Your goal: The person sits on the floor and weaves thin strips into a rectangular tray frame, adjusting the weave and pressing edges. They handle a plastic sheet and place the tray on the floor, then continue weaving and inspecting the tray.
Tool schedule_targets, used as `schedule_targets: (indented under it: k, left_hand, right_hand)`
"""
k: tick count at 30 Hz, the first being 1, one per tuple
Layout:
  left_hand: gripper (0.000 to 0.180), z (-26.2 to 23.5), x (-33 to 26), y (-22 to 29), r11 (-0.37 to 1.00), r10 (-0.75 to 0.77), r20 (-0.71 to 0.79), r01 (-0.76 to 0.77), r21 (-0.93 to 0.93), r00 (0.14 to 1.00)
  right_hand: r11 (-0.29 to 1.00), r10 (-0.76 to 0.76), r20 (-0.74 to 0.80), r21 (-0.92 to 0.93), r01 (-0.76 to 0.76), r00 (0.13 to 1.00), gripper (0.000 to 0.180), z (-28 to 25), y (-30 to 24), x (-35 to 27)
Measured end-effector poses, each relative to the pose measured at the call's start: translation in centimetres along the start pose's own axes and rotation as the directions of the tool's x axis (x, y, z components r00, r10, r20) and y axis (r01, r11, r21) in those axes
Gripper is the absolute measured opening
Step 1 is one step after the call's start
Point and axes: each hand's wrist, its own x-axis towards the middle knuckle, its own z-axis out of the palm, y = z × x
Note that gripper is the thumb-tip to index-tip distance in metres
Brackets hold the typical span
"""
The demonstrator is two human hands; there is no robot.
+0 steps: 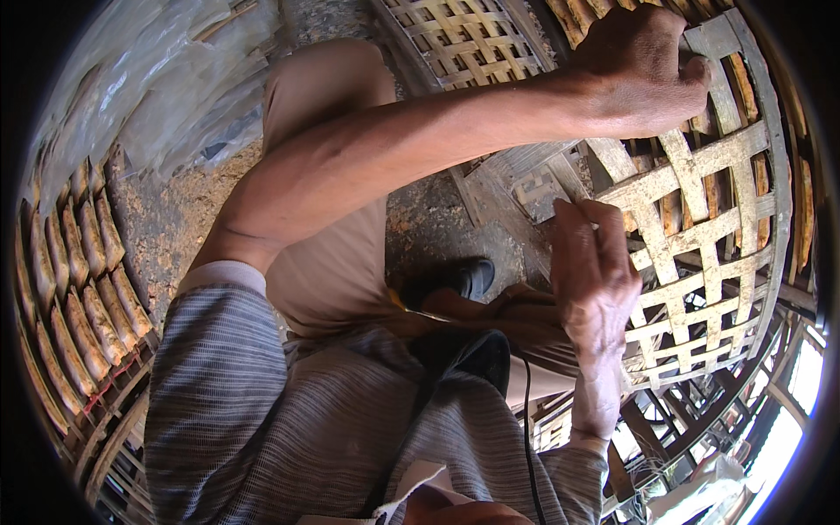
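Note:
A woven bamboo lattice rack (700, 236) with a wooden frame is tilted at my right side. My left arm reaches across in front of me, and my left hand (647, 74) is closed at the rack's far end, its fingers curled by the frame. My right hand (597, 276) is bent at the rack's near-left edge with its fingers drawn together. What those fingers hold, if anything, is hidden. Long brown strips (748, 87) show behind and through the lattice.
Another woven lattice panel (464, 39) lies at the top middle. Rows of browned strips (87, 297) rest on a rack at left. Crumpled clear plastic sheeting (157, 87) spreads at upper left. Crumbs litter the floor (175, 201). Dark slats (700, 420) stand at lower right.

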Motion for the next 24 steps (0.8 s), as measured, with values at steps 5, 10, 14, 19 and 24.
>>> schedule_targets:
  k: [5,10,14,19,24]
  left_hand:
    - [0.05,-0.9,0.0,0.8,1.0,-0.002,-0.007,0.002,0.031,1.0]
    - [0.045,-1.3,0.1,1.2,0.999,-0.012,-0.001,0.012,0.049,1.0]
    - [0.042,-1.9,-0.1,1.7,0.997,-0.009,-0.017,0.01,0.079,1.0]
    - [0.039,-2.1,-0.2,2.0,0.997,-0.023,0.004,0.022,0.079,1.0]
    - [0.036,-2.6,-0.4,2.4,0.994,-0.017,-0.02,0.019,0.11,1.0]
  right_hand:
    - [0.975,0.051,0.13,0.208,-0.078,0.99,0.016,0.1,0.4,-1.1]
    - [0.994,-0.003,0.014,0.108,0.001,1.0,0.016,0.6,0.0,0.1]
    - [0.968,0.005,0.093,0.249,-0.028,0.996,0.03,-0.9,0.3,0.1]
    - [0.989,-0.015,0.126,0.145,-0.003,0.992,0.029,0.3,-0.3,0.2]
    - [0.98,0.001,0.117,0.197,-0.024,0.993,0.03,-0.5,-0.2,-0.1]
